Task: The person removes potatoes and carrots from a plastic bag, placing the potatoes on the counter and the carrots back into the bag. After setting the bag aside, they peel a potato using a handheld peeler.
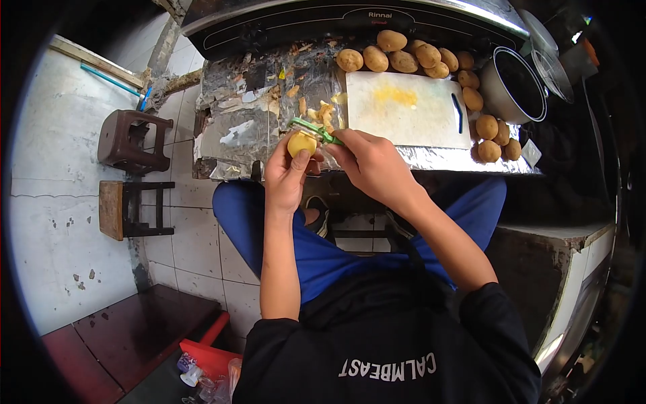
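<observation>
In my left hand is a peeled yellow potato, gripped by the fingers and thumb near the table's front edge. My right hand is closed around the handle of a green peeler, whose head lies across the top of the potato. Just beyond the peeler, brown potato peels are scattered on the worn, foil-covered table. A white cutting board with a yellow stain lies to the right of the peels.
Several unpeeled potatoes line the board's far and right sides. A metal pot stands at the right, with a glass lid beside it. Behind the table is a black Rinnai stove. Two stools stand on the left floor.
</observation>
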A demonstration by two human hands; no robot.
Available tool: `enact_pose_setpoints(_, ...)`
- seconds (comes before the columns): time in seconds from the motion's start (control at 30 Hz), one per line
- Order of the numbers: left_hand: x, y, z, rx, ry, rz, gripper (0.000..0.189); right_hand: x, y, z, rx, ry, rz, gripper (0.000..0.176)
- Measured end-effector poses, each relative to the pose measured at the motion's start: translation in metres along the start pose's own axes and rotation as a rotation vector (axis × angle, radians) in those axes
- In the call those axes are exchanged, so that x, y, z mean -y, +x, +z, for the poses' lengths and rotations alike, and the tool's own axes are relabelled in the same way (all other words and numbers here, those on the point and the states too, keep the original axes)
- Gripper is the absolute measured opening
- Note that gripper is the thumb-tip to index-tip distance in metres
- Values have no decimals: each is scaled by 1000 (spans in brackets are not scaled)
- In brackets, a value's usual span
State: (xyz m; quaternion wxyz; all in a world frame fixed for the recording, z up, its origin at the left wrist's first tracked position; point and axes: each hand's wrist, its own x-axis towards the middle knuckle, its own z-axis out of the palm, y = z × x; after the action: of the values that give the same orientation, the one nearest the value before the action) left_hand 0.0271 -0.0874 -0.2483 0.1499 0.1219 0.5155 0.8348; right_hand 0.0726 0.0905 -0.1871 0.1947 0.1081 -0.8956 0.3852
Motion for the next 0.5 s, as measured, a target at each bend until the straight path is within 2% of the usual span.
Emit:
enact_pose_setpoints(0.13, -6, -2, 13, -100, 94, 87, 40, 5, -10, 7, 27, -47, -6, 19)
enact_pose_setpoints(0.47, -2, -7, 12, -100, 162, 180, 44, 10, -3, 11, 1, 5, 34, 20)
enact_pose_setpoints(0.5, 0, -7, 11, -110, 84, 182, 45, 13, -2, 11, 6, 12, 33, 20)
